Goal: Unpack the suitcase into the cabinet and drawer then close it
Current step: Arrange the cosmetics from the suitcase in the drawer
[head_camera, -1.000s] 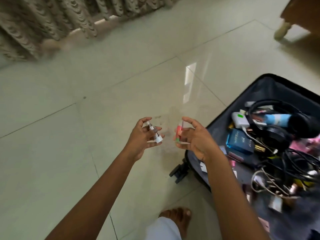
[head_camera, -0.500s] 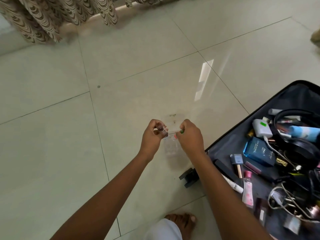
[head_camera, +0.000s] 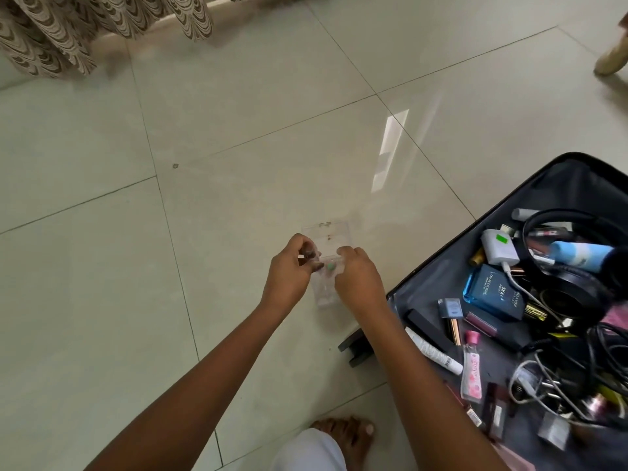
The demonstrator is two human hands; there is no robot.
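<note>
Change: your left hand [head_camera: 289, 266] and right hand [head_camera: 356, 280], apart a second ago, now meet at clear box [head_camera: 326, 232] | grip: both pinch small items [head_camera: 330, 266] | suitcase [head_camera: 560, 185] stays mostly full.

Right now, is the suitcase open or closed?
Open: the suitcase lies flat, its inside showing headphones, a blue box and cables.

Bare left forearm [head_camera: 207, 365] and right forearm [head_camera: 421, 379], one bare foot [head_camera: 351, 436], a white trouser leg [head_camera: 307, 453]
</note>
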